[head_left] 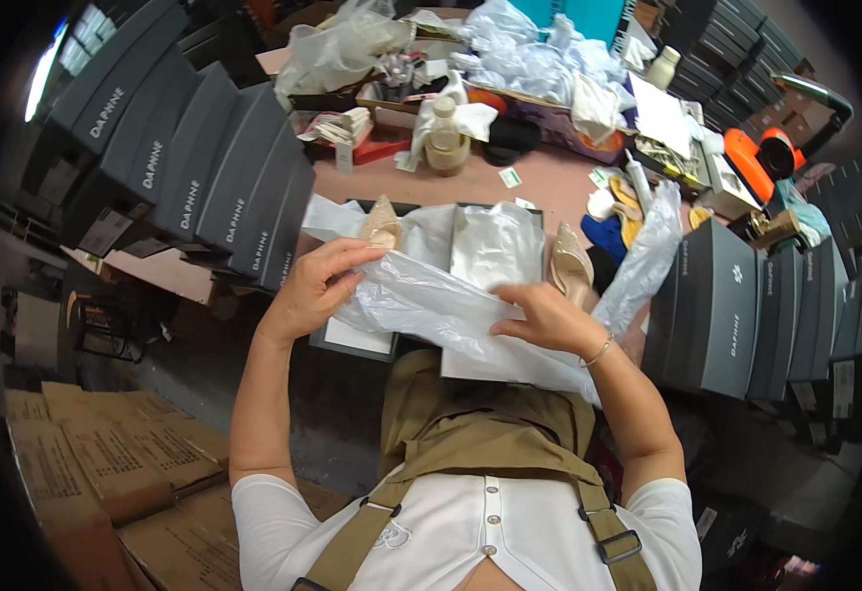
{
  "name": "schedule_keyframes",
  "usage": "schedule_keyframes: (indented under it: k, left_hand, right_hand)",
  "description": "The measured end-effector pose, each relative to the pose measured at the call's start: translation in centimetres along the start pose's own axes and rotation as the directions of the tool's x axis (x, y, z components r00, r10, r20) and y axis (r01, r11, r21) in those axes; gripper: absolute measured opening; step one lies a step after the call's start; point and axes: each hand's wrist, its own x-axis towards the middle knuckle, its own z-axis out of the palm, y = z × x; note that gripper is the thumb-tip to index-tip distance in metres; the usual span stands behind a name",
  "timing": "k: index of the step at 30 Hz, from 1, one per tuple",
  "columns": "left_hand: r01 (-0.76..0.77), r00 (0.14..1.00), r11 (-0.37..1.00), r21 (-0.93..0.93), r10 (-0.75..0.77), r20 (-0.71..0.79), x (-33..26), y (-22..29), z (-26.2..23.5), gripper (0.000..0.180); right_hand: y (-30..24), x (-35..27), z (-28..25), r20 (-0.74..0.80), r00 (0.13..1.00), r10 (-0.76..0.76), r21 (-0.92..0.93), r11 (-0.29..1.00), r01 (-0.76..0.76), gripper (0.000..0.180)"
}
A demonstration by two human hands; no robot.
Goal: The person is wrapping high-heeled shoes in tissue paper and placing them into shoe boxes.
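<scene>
A crinkled, translucent white wrapping sheet [431,300] stretches between my hands above the table's near edge. My left hand [318,281] is closed, pinching its upper left corner. Just beyond those fingertips a glittery, pointed beige shoe [384,223] lies on white paper, its near part hidden by hand and sheet. My right hand [549,320], with a bracelet at the wrist, rests against the right part of the sheet, thumb and forefinger apart. Another glittery pointed shoe [571,261] lies beyond my right hand. Between the shoes is an open box [498,246] lined with white tissue.
Dark grey shoeboxes [185,187] stand in a row at the left, and more shoeboxes [717,305] at the right. Across the back are a tape roll [446,156], crumpled plastic and an orange tool [751,163]. Brown cartons [106,453] sit at lower left.
</scene>
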Motion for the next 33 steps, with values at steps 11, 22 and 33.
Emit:
schedule_keyframes:
  k: [11, 22, 33]
  left_hand:
    - [0.531, 0.699, 0.639, -0.557, -0.702, -0.139, 0.0, -17.0, 11.2, 0.061]
    - [0.243, 0.960, 0.223, -0.944, -0.195, 0.201, -6.0, -3.2, 7.1, 0.068]
    - [0.769, 0.637, -0.186, -0.611, 0.159, 0.754, -8.5, 1.3, 18.2, 0.078]
  right_hand:
    - [0.2, -4.8, -2.3, -0.145, 0.877, 0.459, 0.093, 0.889, -0.449, 0.018]
    - [-1.5, -0.5, -3.8, -0.060, 0.986, 0.156, -0.722, 0.675, -0.151, 0.045]
    - [-8.0, -4.4, 2.6, 0.169, 0.984, -0.051, -0.651, 0.744, 0.150, 0.053]
